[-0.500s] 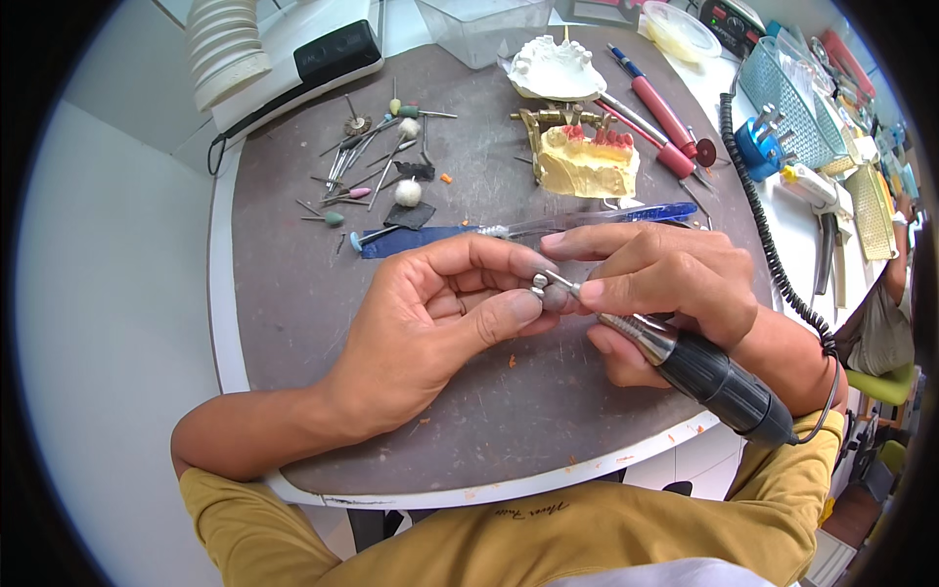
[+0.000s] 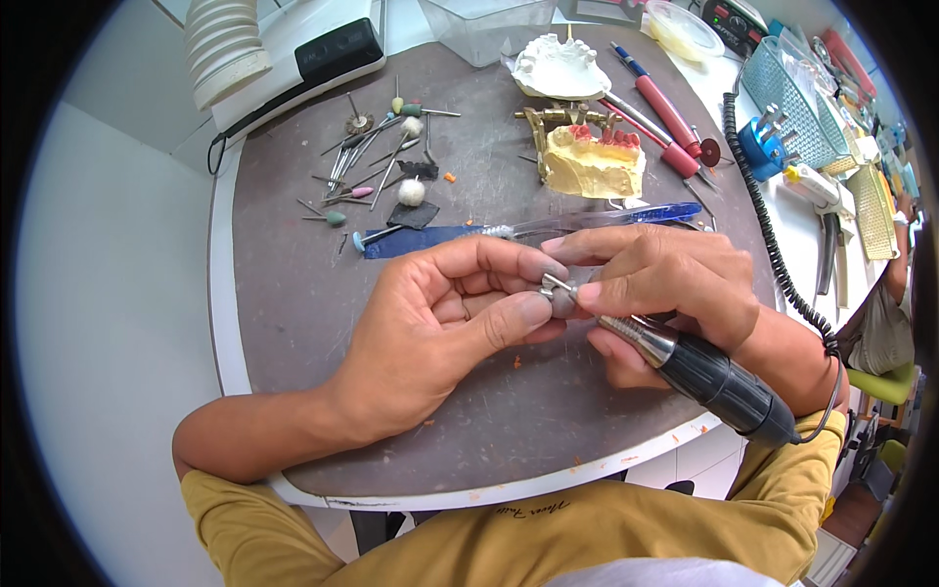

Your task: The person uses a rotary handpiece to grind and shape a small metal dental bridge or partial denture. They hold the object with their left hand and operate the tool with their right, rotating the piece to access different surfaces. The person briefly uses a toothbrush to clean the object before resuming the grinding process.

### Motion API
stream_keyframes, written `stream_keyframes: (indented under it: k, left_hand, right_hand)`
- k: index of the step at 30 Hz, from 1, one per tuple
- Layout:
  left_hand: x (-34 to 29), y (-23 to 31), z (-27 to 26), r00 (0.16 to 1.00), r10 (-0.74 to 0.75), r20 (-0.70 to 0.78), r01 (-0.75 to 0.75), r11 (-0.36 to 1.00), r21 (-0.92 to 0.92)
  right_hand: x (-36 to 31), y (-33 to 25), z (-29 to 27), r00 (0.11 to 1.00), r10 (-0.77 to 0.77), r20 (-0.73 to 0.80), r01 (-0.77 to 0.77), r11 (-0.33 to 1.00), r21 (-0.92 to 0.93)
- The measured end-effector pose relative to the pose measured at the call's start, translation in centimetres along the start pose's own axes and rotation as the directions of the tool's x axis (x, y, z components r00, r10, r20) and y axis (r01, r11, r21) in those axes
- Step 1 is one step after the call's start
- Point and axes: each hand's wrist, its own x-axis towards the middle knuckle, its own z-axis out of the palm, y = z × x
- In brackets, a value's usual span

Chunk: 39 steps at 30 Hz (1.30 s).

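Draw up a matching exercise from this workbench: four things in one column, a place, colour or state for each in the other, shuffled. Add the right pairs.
Things
1. rotary handpiece
2. small metal piece
3. yellow cast
4. larger mesh basket

Place, colour or state
A. red along its far edge
B. held in the fingers of the left hand
C. pale blue
D. gripped by the right hand

Right pairs
1-D, 2-B, 3-A, 4-C
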Motion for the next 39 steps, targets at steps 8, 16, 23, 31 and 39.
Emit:
stream_keyframes:
  k: [8,16,23,31,39]
  left_hand:
    - [-0.04,-0.01,-0.03,1.000,-0.008,0.009,0.008,1.000,-0.002]
    - [0.06,-0.11,-0.20,1.000,0.000,0.027,0.000,1.000,-0.012]
    - [-0.05,-0.15,-0.19,0.999,0.012,0.033,-0.012,1.000,-0.020]
    - [-0.01,0.17,-0.11,0.999,-0.020,0.032,0.020,1.000,0.005]
    - [0.00,-0.01,-0.20,0.999,-0.017,0.028,0.017,1.000,-0.006]
  right_hand:
    - [-0.03,0.11,-0.11,1.000,0.011,0.005,-0.011,1.000,0.002]
    - [-0.24,0.11,-0.02,1.000,0.024,-0.017,-0.024,1.000,0.001]
    - [-0.27,0.30,0.01,1.000,0.019,-0.007,-0.019,1.000,0.006]
    - [-0.16,0.09,-0.25,0.999,0.033,0.014,-0.033,0.999,0.019]
    - [-0.28,0.30,-0.08,1.000,0.019,0.007,-0.019,1.000,0.001]
